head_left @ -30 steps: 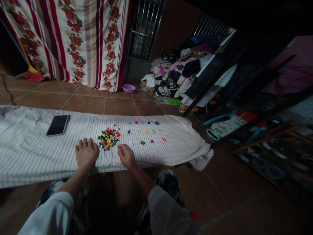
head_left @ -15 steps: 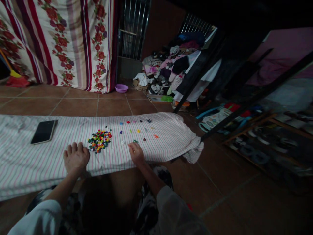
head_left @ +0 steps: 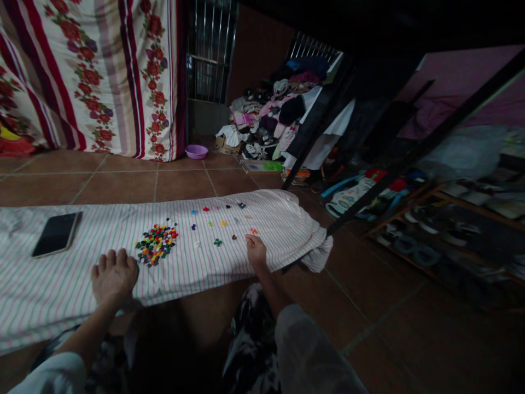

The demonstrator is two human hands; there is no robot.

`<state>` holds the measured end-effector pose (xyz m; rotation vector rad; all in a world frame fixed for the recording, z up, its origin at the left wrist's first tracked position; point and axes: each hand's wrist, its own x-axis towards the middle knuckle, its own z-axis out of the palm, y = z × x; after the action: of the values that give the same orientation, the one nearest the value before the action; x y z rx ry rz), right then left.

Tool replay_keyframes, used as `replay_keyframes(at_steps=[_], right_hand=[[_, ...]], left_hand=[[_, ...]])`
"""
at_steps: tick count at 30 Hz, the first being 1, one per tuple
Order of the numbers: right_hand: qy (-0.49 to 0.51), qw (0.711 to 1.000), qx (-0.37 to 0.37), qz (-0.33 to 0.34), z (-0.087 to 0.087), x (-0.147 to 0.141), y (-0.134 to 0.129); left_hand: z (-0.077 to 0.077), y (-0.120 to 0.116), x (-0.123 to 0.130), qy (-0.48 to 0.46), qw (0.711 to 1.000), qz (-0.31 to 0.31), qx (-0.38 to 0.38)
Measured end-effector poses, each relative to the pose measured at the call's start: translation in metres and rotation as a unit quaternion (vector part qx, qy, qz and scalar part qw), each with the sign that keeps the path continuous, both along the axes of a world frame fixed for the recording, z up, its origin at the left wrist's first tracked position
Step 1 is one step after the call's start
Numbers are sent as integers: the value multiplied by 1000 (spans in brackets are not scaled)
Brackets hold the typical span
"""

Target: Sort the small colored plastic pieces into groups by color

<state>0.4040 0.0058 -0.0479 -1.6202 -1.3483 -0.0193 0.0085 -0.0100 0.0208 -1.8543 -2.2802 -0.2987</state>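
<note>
A mixed pile of small coloured pieces (head_left: 157, 243) lies on the striped cloth (head_left: 184, 284). To its right are several small groups sorted by colour, among them a dark green group (head_left: 217, 242), a yellow one (head_left: 223, 222) and an orange one (head_left: 253, 231). My right hand (head_left: 256, 253) is beside the orange group, its thumb and forefinger pinched together; whatever they hold is too small to make out. My left hand (head_left: 115, 276) rests on the cloth left of the pile, palm down, with its fingers apart and nothing in it.
A phone (head_left: 57, 235) lies on the cloth at the left. Beyond the cloth are a purple basin (head_left: 196, 152), a floral curtain (head_left: 90, 82) and a heap of clothes (head_left: 270, 112). Dark slanted poles (head_left: 369, 189) and a shoe rack (head_left: 435, 219) stand at the right.
My right hand has moved right, from the dark green group to the orange one. My left hand still rests near the pile. The whole view has shifted slightly.
</note>
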Motion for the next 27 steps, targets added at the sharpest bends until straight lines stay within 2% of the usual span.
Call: replay_keyframes(at_steps=[6, 10, 14, 19, 27], right_hand=[[13, 999, -1, -44, -7, 36, 8], [9, 998, -7, -61, -6, 48, 12], [17, 996, -33, -82, -4, 49, 16], [52, 995, -54, -69, -2, 45, 21], [13, 996, -25, -83, -4, 47, 21]], left_hand=[[2, 0, 0, -3, 1000, -3, -12], [5, -1, 2, 6, 1000, -3, -26], [6, -2, 2, 16, 999, -9, -35], [3, 1, 0, 9, 999, -6, -35], [0, 2, 1, 13, 1000, -2, -12]])
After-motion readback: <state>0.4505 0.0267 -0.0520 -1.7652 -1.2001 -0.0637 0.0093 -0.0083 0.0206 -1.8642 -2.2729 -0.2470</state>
